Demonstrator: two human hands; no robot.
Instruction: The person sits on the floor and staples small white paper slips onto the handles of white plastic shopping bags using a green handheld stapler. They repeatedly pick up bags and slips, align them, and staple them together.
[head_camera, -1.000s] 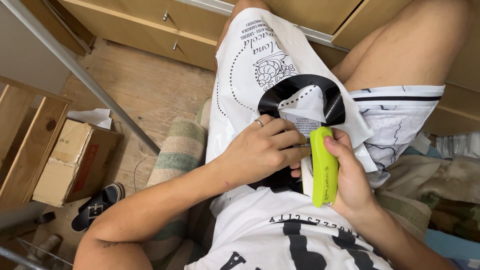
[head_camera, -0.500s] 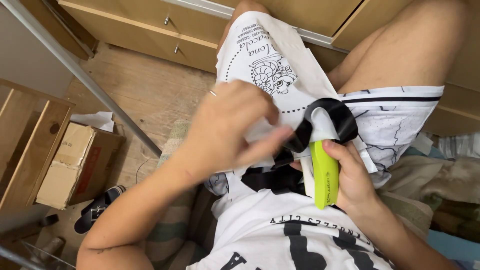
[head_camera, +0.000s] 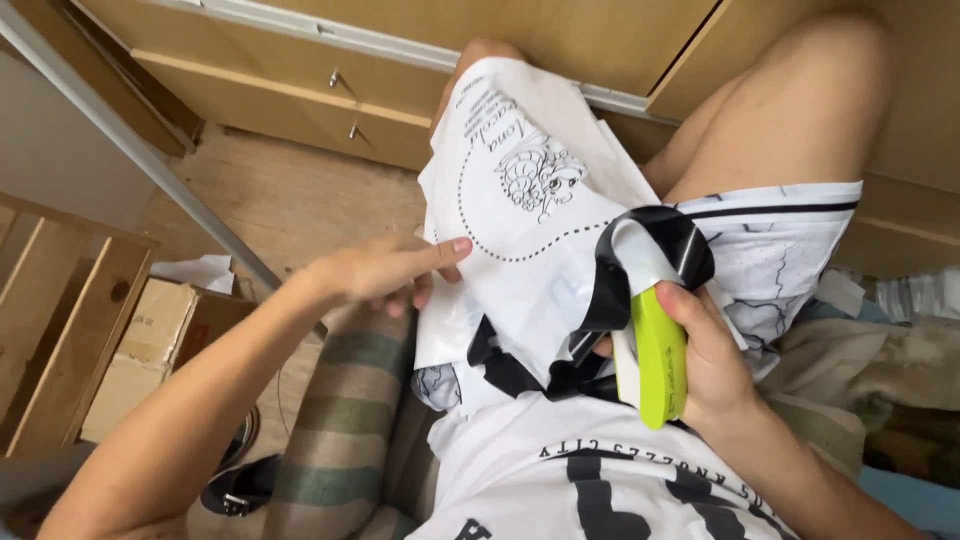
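Observation:
A white plastic mailing bag (head_camera: 530, 190) with a black dotted ring and a line drawing printed on it lies over my left thigh. Its lower end, with black lining, is folded up into a bunch (head_camera: 640, 250). My right hand (head_camera: 705, 355) grips a lime-green stapler (head_camera: 655, 355) whose nose is at that folded bunch. My left hand (head_camera: 385, 270) rests at the bag's left edge, index finger stretched out and touching the plastic, holding nothing.
I sit on a green-striped cushion (head_camera: 340, 440). A wooden cabinet with drawers (head_camera: 300, 70) stands ahead. A cardboard box (head_camera: 150, 350) and a wooden crate (head_camera: 50, 300) are at the left, a grey metal bar (head_camera: 150, 160) slants past them, and black footwear (head_camera: 235, 480) lies below.
My left hand has let go of the folded end and moved left to the bag's edge. The bag now lies flatter and more spread out. The right hand still holds the stapler.

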